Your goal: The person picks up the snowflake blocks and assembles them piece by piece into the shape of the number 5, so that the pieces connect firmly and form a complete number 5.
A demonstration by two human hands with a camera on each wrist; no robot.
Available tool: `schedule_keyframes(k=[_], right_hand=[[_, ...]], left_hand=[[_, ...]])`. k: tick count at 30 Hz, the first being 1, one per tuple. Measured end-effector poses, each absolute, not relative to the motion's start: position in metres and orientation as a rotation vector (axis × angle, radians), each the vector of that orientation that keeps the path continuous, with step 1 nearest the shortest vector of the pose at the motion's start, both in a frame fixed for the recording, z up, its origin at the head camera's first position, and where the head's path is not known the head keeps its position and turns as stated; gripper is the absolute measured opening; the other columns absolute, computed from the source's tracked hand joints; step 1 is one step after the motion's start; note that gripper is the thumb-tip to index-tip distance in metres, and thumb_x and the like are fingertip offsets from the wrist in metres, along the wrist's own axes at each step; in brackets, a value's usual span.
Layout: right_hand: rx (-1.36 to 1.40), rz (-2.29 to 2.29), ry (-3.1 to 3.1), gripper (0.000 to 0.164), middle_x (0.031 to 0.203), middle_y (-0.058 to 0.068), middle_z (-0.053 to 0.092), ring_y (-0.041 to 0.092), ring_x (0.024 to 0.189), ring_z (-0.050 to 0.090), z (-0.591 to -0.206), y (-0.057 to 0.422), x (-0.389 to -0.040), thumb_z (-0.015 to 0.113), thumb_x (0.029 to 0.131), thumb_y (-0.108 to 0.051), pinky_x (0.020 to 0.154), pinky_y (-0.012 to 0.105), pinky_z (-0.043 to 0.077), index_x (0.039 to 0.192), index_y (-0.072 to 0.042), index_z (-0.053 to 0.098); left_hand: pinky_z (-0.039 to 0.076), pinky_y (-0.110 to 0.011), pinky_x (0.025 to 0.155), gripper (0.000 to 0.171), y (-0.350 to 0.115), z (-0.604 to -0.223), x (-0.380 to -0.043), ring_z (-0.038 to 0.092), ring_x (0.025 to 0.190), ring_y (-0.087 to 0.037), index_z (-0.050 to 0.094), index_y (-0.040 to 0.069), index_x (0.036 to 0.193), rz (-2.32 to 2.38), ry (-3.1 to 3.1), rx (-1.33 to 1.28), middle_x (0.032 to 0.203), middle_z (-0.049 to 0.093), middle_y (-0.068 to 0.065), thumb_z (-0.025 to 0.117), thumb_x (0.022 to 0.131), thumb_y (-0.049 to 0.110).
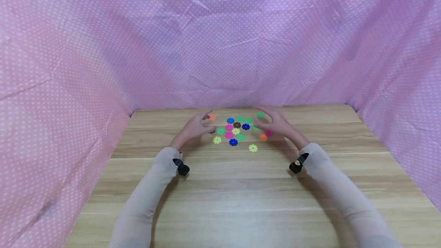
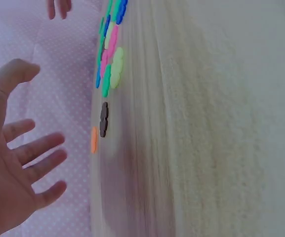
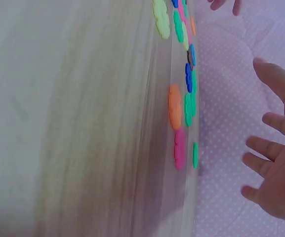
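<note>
Several flat, notched plastic discs in many colours lie scattered on the wooden table. On the left of the group, my left hand [image 1: 195, 125] hovers with fingers spread, near an orange disc [image 2: 94, 139] and a dark brown disc [image 2: 104, 119]. Opposite it, my right hand [image 1: 276, 124] is held above the table, its fingers apart, close to another orange disc [image 3: 175, 106] and a magenta disc [image 3: 180, 148]. Neither hand holds anything. Between them lie a dark blue disc [image 1: 233, 142], a pink disc [image 1: 229, 135] and a black-brown disc [image 1: 237, 125]; a yellow disc [image 1: 253, 148] is nearest the front.
The wood-grain table [image 1: 220, 202] stretches from the front to the back. A pink polka-dot cloth [image 1: 220, 56] hangs behind it and along both sides. Black straps with small devices [image 1: 182, 168] sit on both wrists, over light sleeves.
</note>
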State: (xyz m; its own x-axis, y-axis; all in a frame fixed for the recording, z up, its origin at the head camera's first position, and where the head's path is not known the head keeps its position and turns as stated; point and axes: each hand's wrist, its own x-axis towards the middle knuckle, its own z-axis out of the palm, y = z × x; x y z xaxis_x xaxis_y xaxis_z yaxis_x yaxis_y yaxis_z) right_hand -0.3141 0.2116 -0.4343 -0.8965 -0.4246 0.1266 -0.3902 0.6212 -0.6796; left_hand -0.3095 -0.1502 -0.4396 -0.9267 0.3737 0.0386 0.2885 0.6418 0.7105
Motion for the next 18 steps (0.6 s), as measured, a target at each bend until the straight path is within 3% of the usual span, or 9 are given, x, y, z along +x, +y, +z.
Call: schedule_keyframes(k=[5,11,15,18], right_hand=[[-0.721,-1.24,2.621,0.074,0.154,0.021,0.048,0.043,0.141,0.044,-0.433,0.21,-0.308,0.081,0.088,-0.025,0.118,0.062,0.034,0.151,-0.006,0.047],[-0.787,-1.19,2.482,0.065,0.124,0.026,0.065,0.037,0.109,0.064,-0.439,0.208,-0.299,0.083,0.085,-0.014,0.096,0.044,0.056,0.141,0.004,0.055],[-0.836,-1.105,2.439,0.057,0.105,0.018,0.069,0.024,0.092,0.063,-0.445,0.207,-0.294,0.083,0.085,-0.014,0.079,0.025,0.054,0.135,0.003,0.061],[-0.869,-1.091,2.406,0.053,0.098,0.016,0.07,0.019,0.085,0.06,-0.45,0.207,-0.292,0.084,0.083,-0.012,0.072,0.02,0.051,0.13,0.003,0.064]], left_hand=[[0.055,-0.045,0.103,0.071,-0.154,-0.439,-0.307,0.065,0.117,-0.033,0.048,0.004,0.149,1.213,2.548,0.656,0.128,0.067,-0.019,0.081,0.088,0.022],[0.057,-0.032,0.089,0.054,-0.157,-0.443,-0.304,0.066,0.1,-0.02,0.063,0.003,0.133,1.127,2.442,0.698,0.112,0.071,-0.013,0.084,0.084,0.013],[0.056,-0.031,0.089,0.055,-0.157,-0.447,-0.304,0.065,0.098,-0.019,0.064,0.003,0.134,1.121,2.426,0.7,0.11,0.07,-0.012,0.085,0.084,0.013],[0.056,-0.031,0.089,0.055,-0.157,-0.448,-0.303,0.064,0.1,-0.02,0.064,0.005,0.135,1.13,2.411,0.681,0.111,0.069,-0.012,0.084,0.084,0.012]])
